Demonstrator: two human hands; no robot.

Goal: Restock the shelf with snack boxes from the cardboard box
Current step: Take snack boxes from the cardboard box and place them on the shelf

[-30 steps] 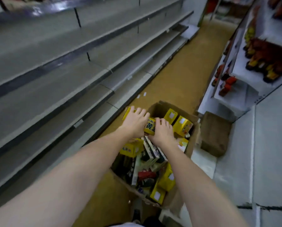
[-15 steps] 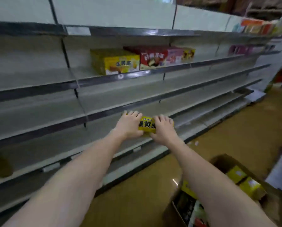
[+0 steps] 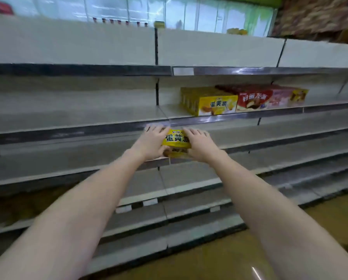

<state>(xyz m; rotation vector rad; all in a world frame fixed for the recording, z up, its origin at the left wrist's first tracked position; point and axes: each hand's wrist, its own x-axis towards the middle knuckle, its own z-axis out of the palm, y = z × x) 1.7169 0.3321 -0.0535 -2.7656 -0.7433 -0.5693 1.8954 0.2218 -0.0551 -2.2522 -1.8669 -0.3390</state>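
Yellow snack box with black Chinese lettering is held in the air between both hands, in front of the shelving and level with the front edge of the shelf that carries stock. Its printed face is turned toward the camera and its long axis runs left to right, along the shelf edges. Left hand grips the box's left end, fingers curled over the top and thumb beneath; right hand grips the right end the same way. Up and to the right, on that shelf, stands a row of matching yellow boxes, with red boxes touching its right side and pink boxes further right. Brown floor lies below the lowest shelf.
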